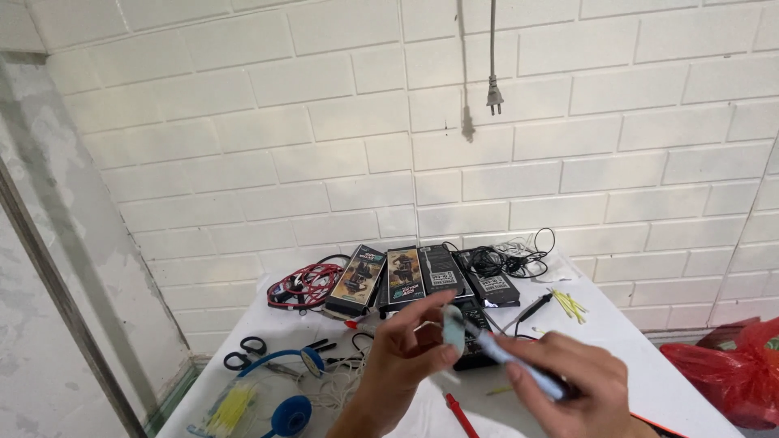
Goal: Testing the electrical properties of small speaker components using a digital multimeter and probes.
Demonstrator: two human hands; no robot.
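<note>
Nearest, we see the right hand (pixel 568 381) gripping a blurred pale-blue pen-like tool (pixel 519 365), its tip meeting a small pale object (pixel 453 328) pinched in the left hand's (pixel 406 357) fingers above the white table (pixel 665 373). Left lie blue headphones (pixel 280 381) and scissors (pixel 243 350). Farther off stand boxes (pixel 406 276), red wires (pixel 304 284), black cables (pixel 499 259); a plug (pixel 494 97) hangs on the brick wall (pixel 243 122).

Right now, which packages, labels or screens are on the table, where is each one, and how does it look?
Left box: back of table beside the red cables, flat, black with a yellowish picture.
Middle box: right of it, flat, black with a picture and a green strip.
Dark box: next right, flat, blackish grey.
Label: pale patch on the black device at far right.
Clear bag: front left, yellow pieces inside.
No screens.
</note>
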